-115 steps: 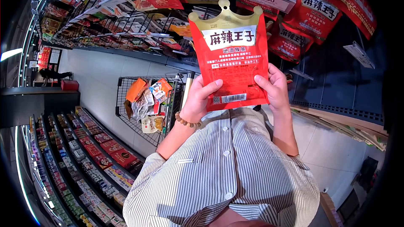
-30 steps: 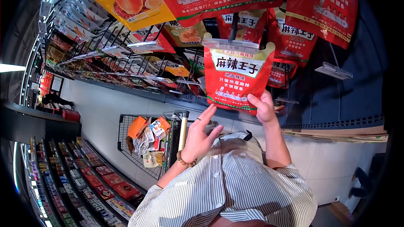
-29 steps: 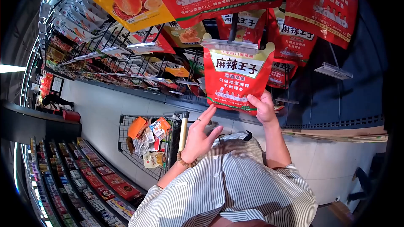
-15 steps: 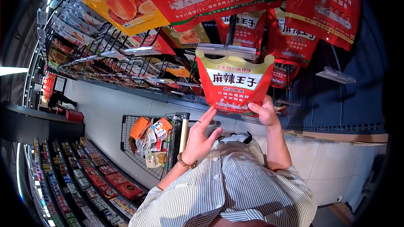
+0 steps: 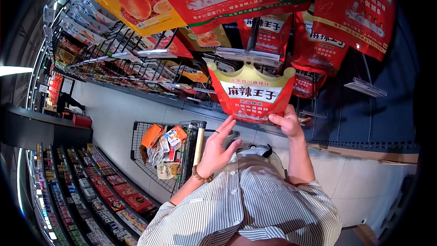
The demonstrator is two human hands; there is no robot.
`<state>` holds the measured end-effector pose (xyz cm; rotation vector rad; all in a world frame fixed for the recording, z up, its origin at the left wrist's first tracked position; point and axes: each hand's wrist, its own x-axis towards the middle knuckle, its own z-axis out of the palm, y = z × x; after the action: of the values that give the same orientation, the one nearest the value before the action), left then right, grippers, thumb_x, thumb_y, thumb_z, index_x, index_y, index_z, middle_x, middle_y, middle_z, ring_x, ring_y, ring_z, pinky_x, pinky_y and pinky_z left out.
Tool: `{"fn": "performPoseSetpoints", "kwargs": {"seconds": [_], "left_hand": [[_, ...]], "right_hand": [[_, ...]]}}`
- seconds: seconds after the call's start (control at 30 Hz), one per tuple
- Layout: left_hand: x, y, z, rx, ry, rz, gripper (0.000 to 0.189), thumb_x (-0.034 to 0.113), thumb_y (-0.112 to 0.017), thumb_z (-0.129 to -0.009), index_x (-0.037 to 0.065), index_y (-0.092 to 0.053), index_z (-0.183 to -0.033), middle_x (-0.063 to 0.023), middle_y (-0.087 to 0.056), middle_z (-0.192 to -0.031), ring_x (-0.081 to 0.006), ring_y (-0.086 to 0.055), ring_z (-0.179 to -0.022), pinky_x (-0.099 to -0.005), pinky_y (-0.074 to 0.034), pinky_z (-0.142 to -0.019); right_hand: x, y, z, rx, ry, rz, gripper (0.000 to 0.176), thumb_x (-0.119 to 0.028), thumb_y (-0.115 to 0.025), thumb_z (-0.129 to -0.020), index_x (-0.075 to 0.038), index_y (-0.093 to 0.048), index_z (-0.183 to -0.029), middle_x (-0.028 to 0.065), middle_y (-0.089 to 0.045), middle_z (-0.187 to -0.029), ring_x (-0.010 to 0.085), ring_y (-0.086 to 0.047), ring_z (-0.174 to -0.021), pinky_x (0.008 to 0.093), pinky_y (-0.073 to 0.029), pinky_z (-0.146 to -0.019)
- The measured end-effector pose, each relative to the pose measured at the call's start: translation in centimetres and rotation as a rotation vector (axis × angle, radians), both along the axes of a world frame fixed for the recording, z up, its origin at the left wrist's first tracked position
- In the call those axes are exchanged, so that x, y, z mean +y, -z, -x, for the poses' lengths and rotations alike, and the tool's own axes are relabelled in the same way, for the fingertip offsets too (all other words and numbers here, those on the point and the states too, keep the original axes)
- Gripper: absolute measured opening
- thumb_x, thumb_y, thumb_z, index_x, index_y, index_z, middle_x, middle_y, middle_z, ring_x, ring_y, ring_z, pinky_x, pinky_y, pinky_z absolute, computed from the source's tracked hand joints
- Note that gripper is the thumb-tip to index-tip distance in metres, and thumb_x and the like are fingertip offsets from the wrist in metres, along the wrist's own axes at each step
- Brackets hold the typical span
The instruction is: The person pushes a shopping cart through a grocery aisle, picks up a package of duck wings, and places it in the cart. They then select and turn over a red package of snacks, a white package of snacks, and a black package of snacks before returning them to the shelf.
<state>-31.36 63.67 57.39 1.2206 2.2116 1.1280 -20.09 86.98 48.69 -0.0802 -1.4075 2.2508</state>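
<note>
Along the upper part of the view: peg-hook rack (image 5: 132, 57) loaded with hanging snack bags, with big red bags (image 5: 350, 13) nearest the camera. Lower left: low shelves (image 5: 95, 191) of small boxed goods across the aisle. Wire shopping cart (image 5: 148, 168) stands just left of the person, with several snack bags (image 5: 160, 145) inside and its handle (image 5: 199, 143) upright beside the left forearm.

Red packet (image 5: 252, 95), crown-shaped top edge, white label band: held up in front of the rack, just below a clear price strip (image 5: 248, 56), front side facing the camera, tilted slightly.

Right hand (image 5: 287, 123): fingers pinched on the packet's lower right corner, thumb on the front.

Left hand (image 5: 218, 148): released, fingers spread, index tip at the packet's lower left edge. Contact cannot be confirmed.

Bead bracelet (image 5: 201, 173) sits on the left wrist.
</note>
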Motion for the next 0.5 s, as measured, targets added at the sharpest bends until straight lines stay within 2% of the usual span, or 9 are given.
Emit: {"fn": "performPoseSetpoints", "kwargs": {"seconds": [0.17,0.33,0.5], "left_hand": [[0.2,0.0,0.1,0.003,0.006,-0.013,0.063,0.012,-0.075,-0.086,0.000,-0.051,-0.143,-0.0190,-0.047,-0.152,-0.0325,-0.047,-0.140,-0.0388,-0.037,-0.114],[0.0,0.5,0.0,0.002,0.022,0.001,0.065,0.012,-0.076,-0.086,0.001,-0.050,-0.145,-0.0187,-0.045,-0.154,-0.0324,-0.046,-0.141,-0.0394,-0.036,-0.115],[-0.1,0.5,0.0,0.030,0.033,0.017,0.065,0.014,-0.076,-0.086,0.001,-0.049,-0.144,-0.0197,-0.044,-0.154,-0.0343,-0.047,-0.140,-0.0398,-0.039,-0.113]], "right_hand": [[0.0,0.0,0.6,0.028,0.068,0.024,0.026,-0.010,-0.070,-0.092,0.001,-0.068,-0.115,0.0049,-0.072,-0.111,0.0126,-0.063,-0.101,0.0293,-0.048,-0.093],[0.0,-0.2,1.4,0.079,0.067,0.117,0.032,-0.014,-0.067,-0.095,0.002,-0.065,-0.122,0.0062,-0.071,-0.117,0.0143,-0.063,-0.107,0.0311,-0.046,-0.098],[0.1,0.0,1.4,0.061,0.064,0.094,0.033,-0.013,-0.067,-0.093,0.002,-0.065,-0.122,0.0070,-0.071,-0.117,0.0143,-0.062,-0.108,0.0311,-0.046,-0.099]]}}
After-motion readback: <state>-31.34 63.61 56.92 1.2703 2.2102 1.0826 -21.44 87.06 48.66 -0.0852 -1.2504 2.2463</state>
